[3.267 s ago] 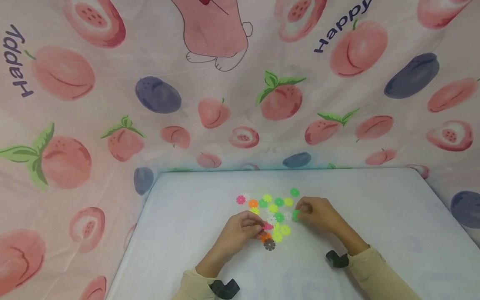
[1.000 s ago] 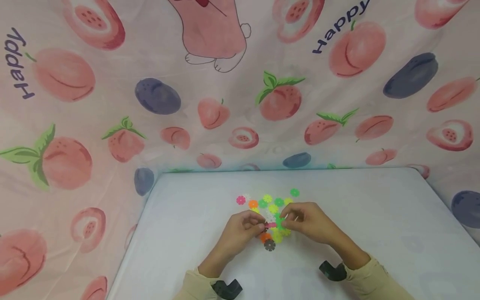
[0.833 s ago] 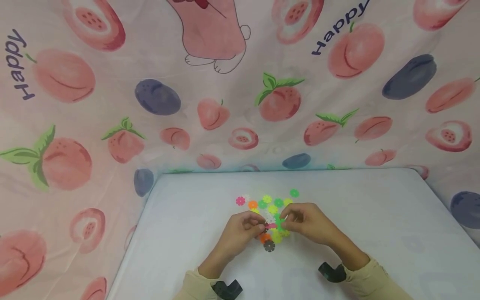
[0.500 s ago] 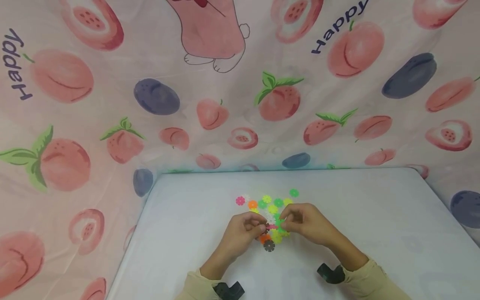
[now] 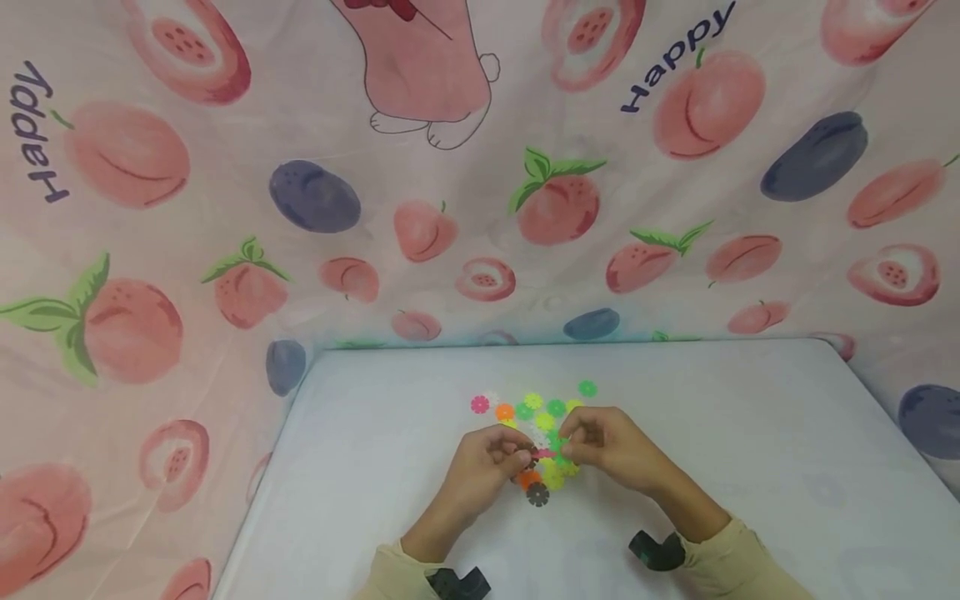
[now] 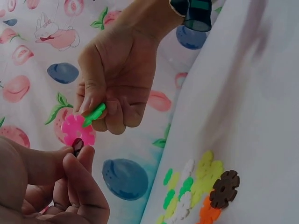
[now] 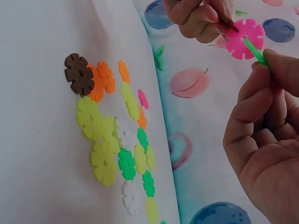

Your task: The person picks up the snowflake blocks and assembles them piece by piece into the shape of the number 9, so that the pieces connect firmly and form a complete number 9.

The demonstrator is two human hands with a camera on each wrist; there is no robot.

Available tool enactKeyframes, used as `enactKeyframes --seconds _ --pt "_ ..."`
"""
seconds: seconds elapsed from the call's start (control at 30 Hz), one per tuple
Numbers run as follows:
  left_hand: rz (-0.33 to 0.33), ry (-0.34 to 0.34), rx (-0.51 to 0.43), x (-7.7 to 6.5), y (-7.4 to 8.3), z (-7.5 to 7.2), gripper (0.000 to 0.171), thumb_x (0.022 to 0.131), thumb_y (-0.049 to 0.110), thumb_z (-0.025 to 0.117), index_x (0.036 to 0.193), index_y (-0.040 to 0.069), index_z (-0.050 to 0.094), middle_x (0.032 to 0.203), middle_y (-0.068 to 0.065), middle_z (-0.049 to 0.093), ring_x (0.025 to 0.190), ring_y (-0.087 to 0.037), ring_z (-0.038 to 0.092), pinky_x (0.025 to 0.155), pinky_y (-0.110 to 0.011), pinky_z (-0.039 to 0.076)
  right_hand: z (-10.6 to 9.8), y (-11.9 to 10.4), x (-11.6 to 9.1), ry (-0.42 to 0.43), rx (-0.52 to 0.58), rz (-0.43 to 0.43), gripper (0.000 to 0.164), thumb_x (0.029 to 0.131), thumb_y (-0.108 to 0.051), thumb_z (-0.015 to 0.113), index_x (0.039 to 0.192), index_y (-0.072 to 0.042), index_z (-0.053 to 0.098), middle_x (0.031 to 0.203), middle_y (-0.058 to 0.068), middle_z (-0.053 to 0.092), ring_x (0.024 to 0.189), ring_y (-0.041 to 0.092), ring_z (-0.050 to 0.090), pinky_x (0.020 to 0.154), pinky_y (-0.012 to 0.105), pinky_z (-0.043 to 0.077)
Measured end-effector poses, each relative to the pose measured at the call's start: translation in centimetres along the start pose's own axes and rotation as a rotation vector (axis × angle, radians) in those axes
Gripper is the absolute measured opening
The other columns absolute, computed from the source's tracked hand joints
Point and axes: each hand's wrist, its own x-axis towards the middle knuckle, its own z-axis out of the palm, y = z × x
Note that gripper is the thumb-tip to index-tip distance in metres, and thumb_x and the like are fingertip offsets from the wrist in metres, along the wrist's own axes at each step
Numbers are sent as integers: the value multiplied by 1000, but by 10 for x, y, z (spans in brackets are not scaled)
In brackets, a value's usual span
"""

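Observation:
My left hand [image 5: 483,467] pinches a brown notched plastic disc [image 6: 78,147] between thumb and fingers. A pink snowflake-shaped disc [image 7: 245,39] stands out from the brown one, the two joined at their edges. From the other side my right hand [image 5: 615,446] pinches a green disc [image 7: 254,50] by its rim. The green disc stands crosswise to the pink one, and its edge sits at one of the pink disc's slots. Both hands are held above the table in front of the loose discs. The fingertips hide part of the brown and green discs.
Loose notched discs lie spread on the white table [image 5: 360,467]: a brown one [image 5: 537,494] nearest, several yellow [image 7: 103,163], orange [image 7: 106,77], green and white ones, and a pink one [image 5: 480,404] at the left. A fruit-print cloth [image 5: 480,183] hangs behind and at the sides.
Over about three seconds my right hand has moved left with the green disc and met the pink one. In the last second both hands have kept almost still.

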Motion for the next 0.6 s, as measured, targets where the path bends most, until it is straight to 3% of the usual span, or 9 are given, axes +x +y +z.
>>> enactKeyframes --seconds 0.2,0.4,0.6 --pt "-16 -41 -20 -1 0 -8 15 95 10 70 108 2 71 89 -5 68 85 -27 71 74 -31 59 0 0 2 -20 19 -14 14 95 -12 70 104 -2 67 83 6 64 74 12 60 67 29 53" --pt "-54 -88 -70 -1 -3 -11 19 95 11 68 112 1 68 97 -5 70 94 -31 73 85 -44 61 -2 0 2 -33 14 30 16 95 -16 71 106 -5 69 88 10 68 82 18 66 74 31 56" --pt "-78 -101 -144 -3 -5 -12 21 96 11 67 113 -2 64 111 -15 72 97 -24 73 89 -39 61 -6 6 3 6 -12 89 21 97 -23 70 106 -4 70 93 21 71 86 30 69 78 40 58"
